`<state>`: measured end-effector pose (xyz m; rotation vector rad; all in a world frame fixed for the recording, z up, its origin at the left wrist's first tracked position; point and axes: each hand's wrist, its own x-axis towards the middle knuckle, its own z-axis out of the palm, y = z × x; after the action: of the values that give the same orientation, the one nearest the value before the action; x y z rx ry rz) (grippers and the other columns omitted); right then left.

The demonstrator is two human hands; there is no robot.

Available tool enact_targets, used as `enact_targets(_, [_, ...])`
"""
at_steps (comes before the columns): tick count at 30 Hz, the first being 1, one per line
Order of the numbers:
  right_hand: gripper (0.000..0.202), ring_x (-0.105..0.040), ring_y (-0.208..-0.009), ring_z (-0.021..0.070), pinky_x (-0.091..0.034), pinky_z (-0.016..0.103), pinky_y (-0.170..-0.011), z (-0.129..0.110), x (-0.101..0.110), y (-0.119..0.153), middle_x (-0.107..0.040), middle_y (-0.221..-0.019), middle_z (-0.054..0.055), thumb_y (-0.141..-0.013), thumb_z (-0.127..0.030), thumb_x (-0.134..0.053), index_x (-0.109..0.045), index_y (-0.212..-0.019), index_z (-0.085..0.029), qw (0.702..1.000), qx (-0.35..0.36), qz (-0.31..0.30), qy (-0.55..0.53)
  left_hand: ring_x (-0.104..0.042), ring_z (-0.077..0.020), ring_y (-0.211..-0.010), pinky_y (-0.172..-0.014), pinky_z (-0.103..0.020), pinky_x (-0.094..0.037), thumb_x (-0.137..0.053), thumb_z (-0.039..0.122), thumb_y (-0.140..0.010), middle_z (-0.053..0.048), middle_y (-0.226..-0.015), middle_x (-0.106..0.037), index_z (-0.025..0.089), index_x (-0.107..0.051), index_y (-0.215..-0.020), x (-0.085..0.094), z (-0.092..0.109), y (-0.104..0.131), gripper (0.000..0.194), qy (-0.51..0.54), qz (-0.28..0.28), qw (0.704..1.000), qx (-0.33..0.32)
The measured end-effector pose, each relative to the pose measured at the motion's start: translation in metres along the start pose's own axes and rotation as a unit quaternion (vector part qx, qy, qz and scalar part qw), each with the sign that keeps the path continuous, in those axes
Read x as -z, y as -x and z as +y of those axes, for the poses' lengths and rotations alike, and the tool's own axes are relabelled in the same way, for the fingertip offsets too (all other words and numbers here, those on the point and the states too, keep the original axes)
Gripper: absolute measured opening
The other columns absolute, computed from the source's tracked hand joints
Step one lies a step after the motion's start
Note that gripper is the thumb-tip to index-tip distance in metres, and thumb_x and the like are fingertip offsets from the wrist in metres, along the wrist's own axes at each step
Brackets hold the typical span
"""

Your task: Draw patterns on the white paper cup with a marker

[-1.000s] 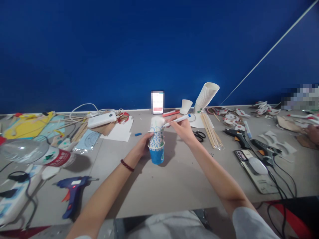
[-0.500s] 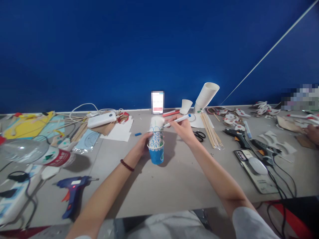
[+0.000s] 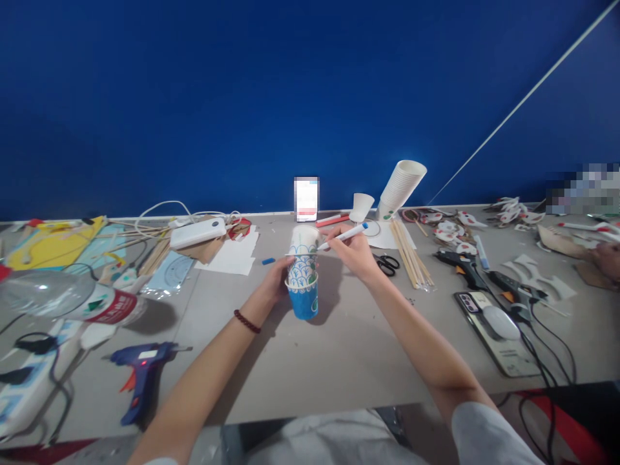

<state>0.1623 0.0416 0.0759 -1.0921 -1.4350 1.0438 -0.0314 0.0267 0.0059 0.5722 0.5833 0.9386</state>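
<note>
A stack of paper cups (image 3: 303, 268) stands upright before me, the lowest coloured blue and the upper ones white with blue scale-like arcs. My left hand (image 3: 281, 276) is closed around the left side of the stack, its fingers partly hidden behind it. Between the fingers of my right hand (image 3: 354, 250) is a white marker (image 3: 346, 235) with a blue end, its tip at the right edge of the upper cup. A small blue marker cap (image 3: 268, 261) lies on the table left of the cups.
Behind are a phone (image 3: 307, 200), a tall stack of white cups (image 3: 403, 187) and red markers. Scissors (image 3: 387, 264), wooden sticks (image 3: 411, 255) and black glue guns lie to the right. At left are a blue glue gun (image 3: 143, 374) and a bottle (image 3: 72, 297). Another person's hand (image 3: 608, 258) shows far right.
The cup stack has shifted very slightly to the left. My right hand and the marker have moved a touch left; the marker's tip stays at the upper cup's edge.
</note>
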Motion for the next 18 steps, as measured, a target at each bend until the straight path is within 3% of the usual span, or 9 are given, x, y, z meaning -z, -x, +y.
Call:
enact_targets(10, [0.009, -0.069, -0.108, 0.0265, -0.053, 0.037, -0.083, 0.0000, -0.0012, 0.0013, -0.074, -0.083, 0.004, -0.072, -0.018, -0.057, -0.062, -0.067, -0.023, 1.000, 0.001, -0.010, 0.007, -0.074, -0.0277, -0.085, -0.081, -0.038, -0.057, -0.068, 0.036, -0.074, -0.016, -0.096, -0.078, 0.008, -0.072, -0.107, 0.0058, -0.0022, -0.0017, 0.043, 0.009, -0.007, 1.000, -0.005])
enact_targets(14, [0.008, -0.070, -0.103, 0.0263, -0.052, 0.039, -0.084, -0.0035, -0.0021, 0.0021, -0.073, -0.080, 0.004, -0.071, -0.018, -0.057, -0.062, -0.067, -0.022, 1.000, -0.002, -0.002, 0.018, -0.074, -0.0280, -0.088, -0.084, -0.039, -0.056, -0.067, 0.050, -0.079, -0.016, -0.099, -0.077, 0.010, -0.071, -0.110, 0.0066, -0.0042, -0.0024, 0.051, 0.013, -0.001, 1.000, 0.003])
enact_targets(18, [0.008, -0.069, -0.106, 0.0256, -0.050, 0.040, -0.090, -0.0046, -0.0032, 0.0033, -0.071, -0.076, 0.002, -0.071, -0.019, -0.057, -0.062, -0.067, -0.023, 1.000, 0.009, -0.010, 0.017, -0.074, -0.0283, -0.082, -0.080, -0.040, -0.057, -0.056, 0.059, -0.087, -0.017, -0.097, -0.077, 0.008, -0.071, -0.108, 0.0040, -0.0040, -0.0036, 0.057, 0.021, 0.043, 0.999, 0.013])
